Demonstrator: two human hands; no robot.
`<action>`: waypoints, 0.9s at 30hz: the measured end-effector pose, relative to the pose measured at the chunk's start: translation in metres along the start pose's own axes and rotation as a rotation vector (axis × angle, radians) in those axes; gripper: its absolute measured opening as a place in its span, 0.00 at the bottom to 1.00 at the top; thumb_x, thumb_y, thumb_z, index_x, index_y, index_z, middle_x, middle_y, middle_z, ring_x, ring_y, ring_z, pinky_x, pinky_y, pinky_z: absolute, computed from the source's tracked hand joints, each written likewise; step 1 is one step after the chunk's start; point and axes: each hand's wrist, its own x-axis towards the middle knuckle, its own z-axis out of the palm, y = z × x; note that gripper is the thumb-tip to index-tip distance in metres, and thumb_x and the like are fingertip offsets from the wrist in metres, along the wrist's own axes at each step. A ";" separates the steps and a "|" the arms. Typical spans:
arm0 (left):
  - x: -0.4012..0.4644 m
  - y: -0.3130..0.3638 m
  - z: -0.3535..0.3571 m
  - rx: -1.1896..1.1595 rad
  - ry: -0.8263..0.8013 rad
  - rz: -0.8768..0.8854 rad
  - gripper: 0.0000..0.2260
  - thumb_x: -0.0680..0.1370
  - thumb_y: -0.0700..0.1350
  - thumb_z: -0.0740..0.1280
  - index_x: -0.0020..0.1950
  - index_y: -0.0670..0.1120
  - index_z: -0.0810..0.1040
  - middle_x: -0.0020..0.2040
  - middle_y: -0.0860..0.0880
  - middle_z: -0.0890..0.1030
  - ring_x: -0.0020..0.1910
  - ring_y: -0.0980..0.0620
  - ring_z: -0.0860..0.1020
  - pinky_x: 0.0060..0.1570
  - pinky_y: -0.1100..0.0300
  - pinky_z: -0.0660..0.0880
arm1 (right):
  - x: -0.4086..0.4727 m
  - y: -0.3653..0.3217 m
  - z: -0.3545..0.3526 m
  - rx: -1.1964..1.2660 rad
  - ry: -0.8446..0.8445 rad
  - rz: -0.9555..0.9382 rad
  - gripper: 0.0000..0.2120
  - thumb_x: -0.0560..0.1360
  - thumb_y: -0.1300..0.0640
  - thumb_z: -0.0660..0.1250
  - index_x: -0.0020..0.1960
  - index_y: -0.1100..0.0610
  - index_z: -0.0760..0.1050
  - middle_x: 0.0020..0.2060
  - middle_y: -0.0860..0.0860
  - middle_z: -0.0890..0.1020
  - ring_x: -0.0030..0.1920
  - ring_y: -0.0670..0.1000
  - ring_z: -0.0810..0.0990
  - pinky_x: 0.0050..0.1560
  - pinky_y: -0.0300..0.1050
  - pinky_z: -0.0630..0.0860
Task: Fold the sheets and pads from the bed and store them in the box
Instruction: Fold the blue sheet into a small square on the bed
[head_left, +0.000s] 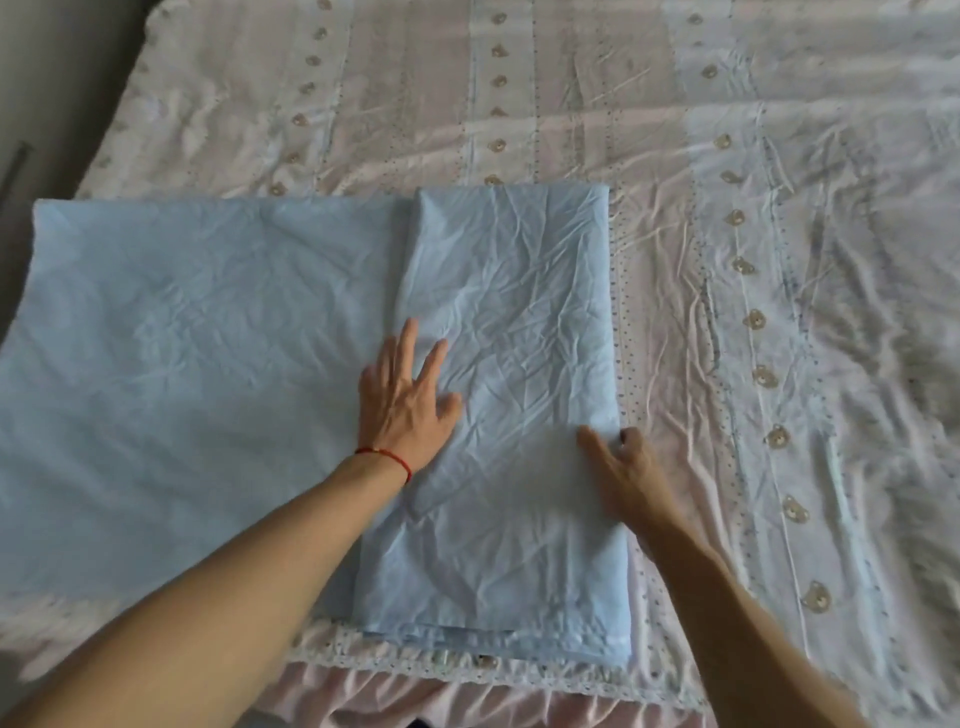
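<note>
Left hand (402, 402), fingers spread, flattens a half-folded blue sheet (208, 364); right hand (626, 465) pinches its edge. A careless pull could skew the fold.

Readable text: none that I can see.
Bed cover (727, 260), upper right of frame: printed bears and dots only, no words.

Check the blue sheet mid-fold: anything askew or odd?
Nothing is damaged. The blue sheet is creased, and its folded-over panel runs slightly slanted. The left hand presses the panel flat; the right hand is at its right edge.
</note>
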 end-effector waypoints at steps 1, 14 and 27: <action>0.014 0.008 -0.001 0.061 -0.092 0.003 0.32 0.76 0.55 0.61 0.81 0.55 0.60 0.83 0.43 0.51 0.80 0.38 0.55 0.73 0.35 0.59 | 0.006 -0.001 -0.002 0.045 -0.031 -0.003 0.26 0.80 0.36 0.63 0.59 0.59 0.72 0.50 0.56 0.80 0.42 0.51 0.77 0.37 0.42 0.70; 0.001 0.060 -0.069 -0.634 -0.218 -0.185 0.24 0.76 0.59 0.65 0.67 0.49 0.79 0.63 0.48 0.81 0.58 0.50 0.81 0.61 0.60 0.74 | -0.028 -0.067 -0.003 0.137 -0.042 -0.432 0.09 0.81 0.52 0.66 0.56 0.55 0.69 0.41 0.48 0.81 0.38 0.49 0.79 0.39 0.42 0.69; 0.029 -0.108 -0.188 -1.026 -0.308 -0.422 0.08 0.71 0.43 0.68 0.49 0.45 0.81 0.40 0.46 0.84 0.37 0.47 0.81 0.36 0.58 0.76 | -0.109 -0.249 0.156 0.012 -0.272 -0.764 0.16 0.83 0.55 0.61 0.69 0.56 0.66 0.41 0.58 0.82 0.36 0.59 0.79 0.38 0.53 0.73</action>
